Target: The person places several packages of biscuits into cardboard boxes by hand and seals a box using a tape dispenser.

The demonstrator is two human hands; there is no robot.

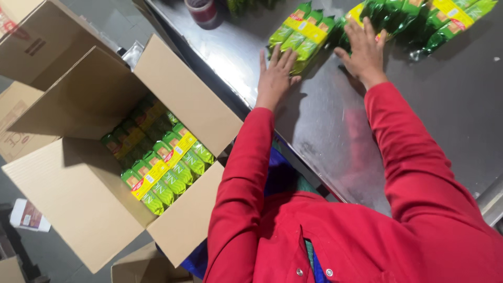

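Nearest the camera, at the bottom of the view, is the person's red jacket, with both red sleeves reaching up and away toward a shiny steel bench (325,131). To the left of the body, below the bench edge, stands an open brown cardboard box (78,194) with its four flaps folded outward. Inside it lie bundles of green packets (167,167), each bundle made of several slim green packs held side by side by a yellow band with a small red mark; they are laid in rows and part of the box floor lies in shadow. More brown cartons sit at the far left, and a small white package with a dark label rests on the floor at the left edge. Farther out, on the bench, the left hand (275,76) lies flat with fingers spread, its fingertips touching the near end of one bundle (302,34) of three green packs wrapped in a yellow band, which lies at a slant. Just to the right, the right hand (364,50) is also open and spread, palm down, resting against the near edge of a heap of green packets (419,21) with the same yellow bands, which runs along the top right of the bench. Neither hand grips anything. At the far top, behind the slanted bundle, stands a dark red cup (203,11).
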